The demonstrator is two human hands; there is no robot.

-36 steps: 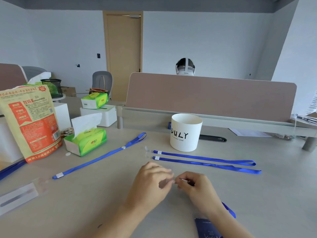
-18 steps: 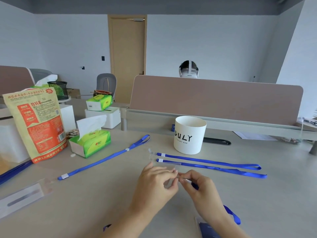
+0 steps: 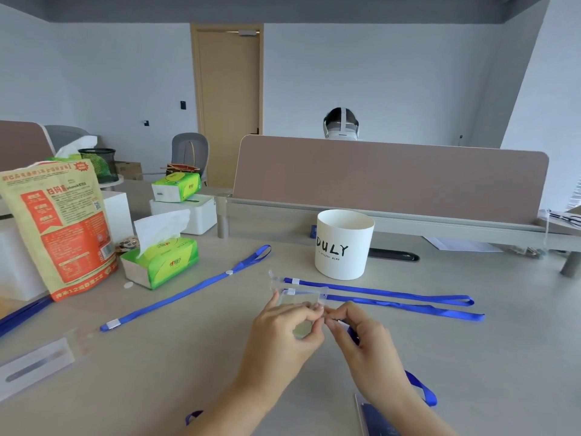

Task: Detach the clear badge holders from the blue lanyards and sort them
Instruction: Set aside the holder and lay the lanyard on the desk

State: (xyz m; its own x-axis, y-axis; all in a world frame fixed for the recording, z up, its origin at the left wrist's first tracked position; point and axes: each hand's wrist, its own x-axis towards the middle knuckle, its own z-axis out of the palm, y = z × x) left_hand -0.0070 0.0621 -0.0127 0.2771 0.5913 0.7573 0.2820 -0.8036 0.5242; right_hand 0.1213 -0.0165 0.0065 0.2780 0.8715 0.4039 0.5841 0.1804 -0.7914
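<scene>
My left hand (image 3: 283,335) pinches a clear badge holder (image 3: 298,302) that stands up above its fingers. My right hand (image 3: 361,344) pinches the clip end of a blue lanyard (image 3: 421,387), right beside the left fingertips; the strap trails back under my wrist. Two more blue lanyards (image 3: 393,294) lie side by side beyond my hands. A third blue lanyard (image 3: 188,294) runs diagonally to the left. A flat clear badge holder (image 3: 37,363) lies at the near left edge.
A white cup marked DULY (image 3: 342,243) stands behind the two lanyards. A green tissue pack (image 3: 160,262) and an orange-red snack bag (image 3: 59,228) stand at the left. A desk divider (image 3: 390,180) closes the back, with a person's head behind it. A dark card (image 3: 377,420) lies by my right wrist.
The clear badge holder has come up into sight above my left fingers. Both hands stay pinched together at the clip; the view has shifted slightly.
</scene>
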